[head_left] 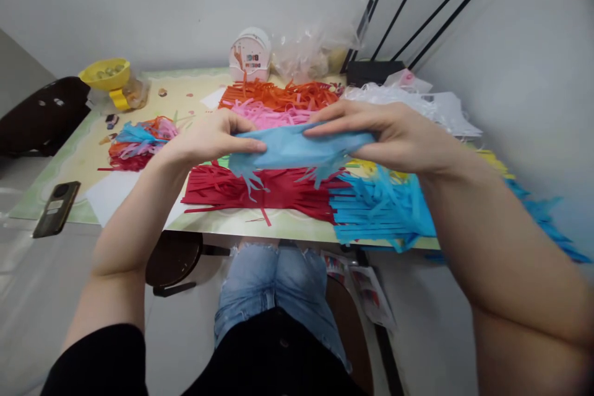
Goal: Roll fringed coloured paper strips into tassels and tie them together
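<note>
A sheet of light blue fringed tissue paper [292, 147] is stretched level above the table, its cut strips hanging at both lower corners. My left hand [216, 136] pinches its left end between thumb and fingers. At the right end my right hand [380, 133] is closed on the paper, fingers on top and thumb below. Beneath it lies red fringed paper [278, 192]. Blue fringed paper [380, 207] spreads below my right hand, partly over the table edge. Pink fringed paper [273, 114] and orange fringed paper [283, 96] lie behind the held sheet.
A multicoloured tassel bundle [139, 142] lies at left near a phone [56, 209] on the table [51, 179]. A yellow bowl [106, 76], a round pink-and-white box [250, 55], a plastic bag [301, 55] and a black router [374, 71] stand at the back. White strips [399, 102] lie right.
</note>
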`<state>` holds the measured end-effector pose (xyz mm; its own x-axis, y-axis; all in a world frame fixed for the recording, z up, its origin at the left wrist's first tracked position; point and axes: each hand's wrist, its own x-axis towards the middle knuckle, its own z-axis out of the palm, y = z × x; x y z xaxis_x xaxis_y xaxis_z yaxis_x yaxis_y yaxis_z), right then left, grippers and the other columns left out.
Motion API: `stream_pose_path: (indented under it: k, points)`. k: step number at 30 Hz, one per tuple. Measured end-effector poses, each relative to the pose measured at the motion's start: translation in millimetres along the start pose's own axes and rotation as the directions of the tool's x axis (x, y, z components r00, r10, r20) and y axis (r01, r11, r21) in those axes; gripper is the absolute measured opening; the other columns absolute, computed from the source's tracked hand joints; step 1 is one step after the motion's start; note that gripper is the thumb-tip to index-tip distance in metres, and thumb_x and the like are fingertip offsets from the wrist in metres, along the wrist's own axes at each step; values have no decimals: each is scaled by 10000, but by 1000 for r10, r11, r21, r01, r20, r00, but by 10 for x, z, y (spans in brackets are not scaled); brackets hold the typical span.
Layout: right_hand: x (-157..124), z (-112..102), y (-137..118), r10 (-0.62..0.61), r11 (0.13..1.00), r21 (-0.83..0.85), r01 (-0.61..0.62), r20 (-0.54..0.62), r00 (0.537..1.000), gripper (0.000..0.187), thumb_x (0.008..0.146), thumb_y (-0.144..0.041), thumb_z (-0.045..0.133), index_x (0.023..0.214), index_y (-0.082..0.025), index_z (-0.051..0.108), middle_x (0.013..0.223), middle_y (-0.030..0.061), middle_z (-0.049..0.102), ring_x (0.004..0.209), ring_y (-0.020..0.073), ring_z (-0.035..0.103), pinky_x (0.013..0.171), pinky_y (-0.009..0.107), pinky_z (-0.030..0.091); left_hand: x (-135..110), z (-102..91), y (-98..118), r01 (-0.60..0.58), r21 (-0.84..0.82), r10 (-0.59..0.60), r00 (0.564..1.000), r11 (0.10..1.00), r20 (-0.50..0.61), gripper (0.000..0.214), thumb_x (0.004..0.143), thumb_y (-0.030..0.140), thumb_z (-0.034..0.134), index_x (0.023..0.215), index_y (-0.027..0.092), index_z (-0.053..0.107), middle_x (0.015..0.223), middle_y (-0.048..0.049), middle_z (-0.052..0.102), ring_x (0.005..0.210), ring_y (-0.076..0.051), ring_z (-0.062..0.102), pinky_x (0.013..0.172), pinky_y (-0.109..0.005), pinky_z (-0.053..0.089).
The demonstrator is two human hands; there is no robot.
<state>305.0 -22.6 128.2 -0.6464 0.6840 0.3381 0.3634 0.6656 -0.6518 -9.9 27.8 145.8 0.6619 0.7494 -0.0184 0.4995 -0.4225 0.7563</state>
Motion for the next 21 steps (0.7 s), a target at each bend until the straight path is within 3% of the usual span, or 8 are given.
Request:
stream_pose_path:
  k: [3,6,7,9,11,12,15,21]
  points:
    - [-3,-72,7,59,996,58,-64,91,994,545,882,-529,754,1399,-364,705,1411,27,701,1276,279,668,1024,390,587,4,-11,95,46,52,-49,998,998,48,314,826,409,760,660,163,657,584,15,492,569,-87,413,560,-266,298]
    - [135,6,21,174,978,124,-166,-63,983,731,839,-659,759,1469,-308,641,1337,68,734,1195,289,696,941,393,600,19,-4,171,36,167,-42,999,985,34,336,834,388,746,627,164,604,570,28,422,563,-81,356,575,-275,267]
    - [197,54,34,204,976,100,-194,-93,975,728,805,-663,790,1412,-276,682,1258,75,758,1124,289,709,907,396,596,25,1,183,23,187,-31,999,982,35,340,834,386,743,620,166,597,566,28,412,562,-82,352,581,-277,269]
    - [303,152,75,241,971,26,-239,-73,968,541,748,-613,854,1123,-227,797,970,49,771,912,250,701,813,376,572,32,9,183,3,194,-10,999,981,35,336,827,383,751,612,172,603,557,24,413,569,-95,376,599,-284,291]
    - [355,225,119,260,965,-4,-261,-55,964,346,761,-544,862,810,-215,767,699,-1,655,715,180,611,715,339,521,25,9,155,-5,173,6,1000,985,-7,306,801,365,783,618,176,628,555,16,432,590,-117,420,625,-297,315]
    - [359,249,135,264,965,3,-264,-74,962,335,781,-518,851,723,-214,723,630,-16,589,657,156,556,680,327,493,16,6,137,-7,157,13,999,988,-39,284,783,350,804,627,177,641,559,12,446,606,-129,442,636,-304,325]
    - [323,279,143,260,965,31,-259,-175,950,366,794,-483,849,652,-213,647,587,-28,502,613,134,471,635,319,439,-18,-3,101,-23,125,38,992,992,-124,259,747,314,842,642,178,648,571,9,466,650,-150,482,661,-313,349]
    - [275,264,11,263,964,37,-263,-264,928,371,784,-473,856,662,-209,625,617,-9,509,663,162,520,628,326,430,-49,20,137,0,133,25,981,991,-191,322,787,349,823,638,172,600,611,4,476,675,-144,521,666,-312,393]
